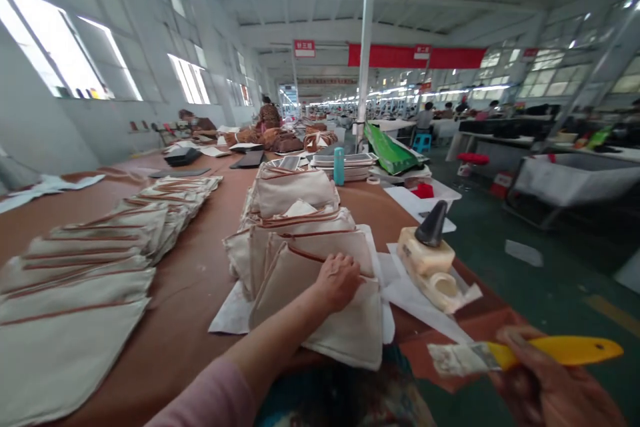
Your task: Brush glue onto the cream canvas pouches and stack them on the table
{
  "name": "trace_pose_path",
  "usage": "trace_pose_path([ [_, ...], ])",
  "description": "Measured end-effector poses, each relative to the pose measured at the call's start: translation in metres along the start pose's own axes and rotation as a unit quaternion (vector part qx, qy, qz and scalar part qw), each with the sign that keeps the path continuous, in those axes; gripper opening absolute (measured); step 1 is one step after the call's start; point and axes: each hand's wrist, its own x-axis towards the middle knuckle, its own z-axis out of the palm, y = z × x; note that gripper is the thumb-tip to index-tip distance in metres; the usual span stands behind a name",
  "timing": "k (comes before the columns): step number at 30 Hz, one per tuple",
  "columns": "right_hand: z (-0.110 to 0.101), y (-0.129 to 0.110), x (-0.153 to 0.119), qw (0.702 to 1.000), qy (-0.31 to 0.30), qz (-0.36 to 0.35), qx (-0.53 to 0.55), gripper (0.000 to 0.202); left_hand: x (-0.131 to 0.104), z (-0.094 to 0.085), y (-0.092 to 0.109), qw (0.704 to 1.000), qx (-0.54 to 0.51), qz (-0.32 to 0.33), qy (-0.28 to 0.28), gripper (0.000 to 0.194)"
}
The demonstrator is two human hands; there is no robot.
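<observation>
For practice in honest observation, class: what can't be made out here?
All in the head view:
Left hand: underside, hidden by its own back.
Right hand, holding brush: wrist cut off by the bottom edge.
Nearest left pouch: cut off by the left edge.
Distant person: hands, too small and blurred.

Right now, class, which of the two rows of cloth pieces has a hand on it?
The middle row: the left hand is on its near end. The left row has no hand on it.

Brush handle point(575, 349) yellow; pouches point(330, 287) beige, brown-edged; bottle point(339, 167) turquoise; tabletop point(185, 280) brown; sleeve point(213, 397) pink.
</observation>
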Motion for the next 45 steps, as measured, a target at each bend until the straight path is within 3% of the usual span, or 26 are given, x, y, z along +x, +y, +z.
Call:
trace_pose_path([
  [4,-0.013,-0.004,0.006,0.999,0.004,-0.026,0.018,0.049,0.032,0.022,0.013,0.999,-0.012,-0.038,-0.034,0.029],
  [7,-0.023,0.006,0.02,0.997,-0.025,-0.069,0.024,0.045,0.04,0.026,0.017,0.995,-0.037,-0.059,-0.072,0.025],
  [10,-0.021,0.017,0.034,0.992,-0.066,-0.1,0.04,0.042,0.04,0.014,0.017,0.989,-0.084,-0.045,-0.109,0.018],
  [15,-0.002,0.017,0.049,0.98,-0.127,-0.148,0.036,0.039,0.014,-0.025,0.02,0.975,-0.176,0.036,-0.129,0.017],
  [20,0.024,0.014,0.048,0.963,-0.179,-0.19,-0.064,0.039,-0.02,-0.052,0.036,0.939,-0.327,0.04,-0.099,0.017],
  [25,0.043,0.01,0.046,0.943,-0.198,-0.234,-0.133,0.042,-0.04,-0.057,0.045,0.918,-0.383,0.044,-0.092,0.017],
  [30,0.034,-0.005,0.044,0.93,-0.155,-0.294,-0.156,0.038,-0.051,-0.055,0.042,0.902,-0.422,0.029,-0.083,0.016],
  [36,0.038,-0.007,0.022,0.913,-0.197,-0.312,-0.173,0.037,-0.061,-0.052,0.048,0.891,-0.447,0.024,-0.075,0.017],
  [39,0.037,-0.007,0.023,0.914,-0.176,-0.323,-0.172,0.033,-0.069,-0.052,0.05,0.888,-0.456,0.027,-0.06,0.02],
  [42,0.028,-0.01,0.03,0.925,-0.158,-0.313,-0.147,0.032,-0.078,-0.052,0.052,0.895,-0.443,0.038,-0.02,0.025],
  [45,0.022,-0.012,0.032,0.935,-0.166,-0.287,-0.124,0.033,-0.088,-0.048,0.059,0.919,-0.385,0.066,0.054,0.02],
])
